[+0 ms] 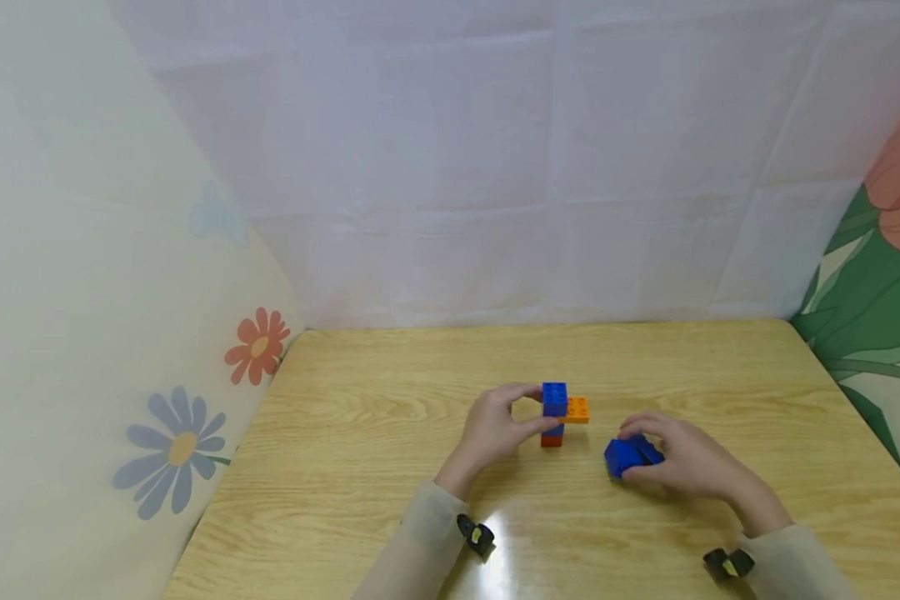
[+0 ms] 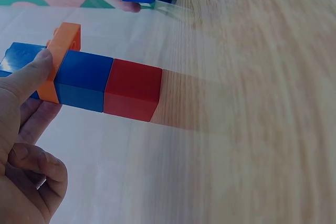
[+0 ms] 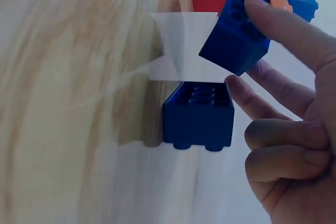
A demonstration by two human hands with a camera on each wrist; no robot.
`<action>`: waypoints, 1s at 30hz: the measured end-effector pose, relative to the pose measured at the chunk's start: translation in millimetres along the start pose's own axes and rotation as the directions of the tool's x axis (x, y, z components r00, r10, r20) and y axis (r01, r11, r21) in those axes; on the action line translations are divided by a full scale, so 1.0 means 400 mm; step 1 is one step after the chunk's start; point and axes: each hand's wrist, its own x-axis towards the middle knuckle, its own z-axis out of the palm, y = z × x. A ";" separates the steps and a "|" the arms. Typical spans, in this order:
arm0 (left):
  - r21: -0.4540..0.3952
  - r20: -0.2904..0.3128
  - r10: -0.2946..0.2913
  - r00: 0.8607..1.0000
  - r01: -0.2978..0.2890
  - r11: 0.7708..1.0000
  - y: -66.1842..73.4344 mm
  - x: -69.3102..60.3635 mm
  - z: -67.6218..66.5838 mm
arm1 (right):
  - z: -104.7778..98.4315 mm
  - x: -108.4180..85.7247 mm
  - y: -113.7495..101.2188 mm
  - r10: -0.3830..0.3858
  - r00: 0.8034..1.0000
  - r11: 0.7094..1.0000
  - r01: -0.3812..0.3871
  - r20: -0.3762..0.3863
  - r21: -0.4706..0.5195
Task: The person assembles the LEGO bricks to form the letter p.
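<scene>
My left hand (image 1: 495, 429) pinches the upper part of an upright stack of toy building bricks between thumb and fingers. From the bottom up it has a red brick (image 2: 132, 89), a blue brick (image 2: 84, 81), an orange brick (image 1: 578, 410) jutting to the right, and a blue top brick (image 1: 554, 398) with studs. To the right, my right hand (image 1: 686, 458) holds a tilted loose blue brick (image 3: 231, 45) between thumb and fingers. Close beside it, another blue brick (image 3: 198, 121) lies on its side, near the curled lower fingers.
Both hands work over a wood-grain table (image 1: 360, 417). A white cloth (image 1: 465, 167) hangs behind its far edge. Flower-patterned sheets (image 1: 82, 292) flank both sides. Dark wrist devices (image 1: 476, 536) sit at both sleeves.
</scene>
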 end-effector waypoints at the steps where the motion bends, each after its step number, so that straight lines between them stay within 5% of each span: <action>1: 0.005 -0.001 0.000 1.000 0.000 1.000 0.000 0.000 0.000 | 0.001 0.002 -0.003 -0.002 1.000 1.000 0.002 0.002 0.001; 9: -0.018 -0.003 0.002 1.000 -0.002 1.000 0.000 0.000 -0.001 | 0.008 0.016 -0.027 -0.088 0.992 0.996 0.086 0.096 0.026; 16: -0.034 -0.002 0.002 1.000 -0.002 0.999 -0.003 0.000 -0.001 | 0.012 0.027 -0.036 -0.067 0.984 0.997 0.059 0.168 0.049; 30: -0.048 -0.001 0.003 1.000 -0.003 0.999 -0.007 0.000 0.001 | 0.015 0.033 -0.022 -0.097 0.990 0.995 0.097 0.101 0.003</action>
